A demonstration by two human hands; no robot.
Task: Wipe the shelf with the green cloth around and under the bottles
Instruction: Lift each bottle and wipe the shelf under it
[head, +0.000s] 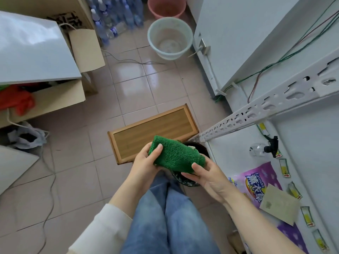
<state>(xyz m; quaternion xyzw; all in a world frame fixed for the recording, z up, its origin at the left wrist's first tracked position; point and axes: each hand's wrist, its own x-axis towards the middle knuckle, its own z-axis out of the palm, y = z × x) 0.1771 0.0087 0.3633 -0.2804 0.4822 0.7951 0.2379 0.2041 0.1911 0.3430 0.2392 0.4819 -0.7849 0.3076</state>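
A folded green cloth (175, 154) is held between both hands in front of me, above the floor and left of the shelf. My left hand (145, 160) grips its left end with the thumb on top. My right hand (205, 177) holds its lower right corner from underneath. The white metal shelf (231, 154) stands to the right, with a slotted upright (256, 110) crossing it. On the shelf lies a clear spray bottle with a black trigger head (264, 148), apart from the cloth.
A purple detergent bag (260, 182) and a beige pad (278, 206) lie on the shelf. A dark bin (200, 149) sits under the cloth, next to a wooden tray (152, 132) on the floor. Two basins (170, 37), water bottles (113, 15), cardboard boxes (55, 99) and cables crowd the tiled floor.
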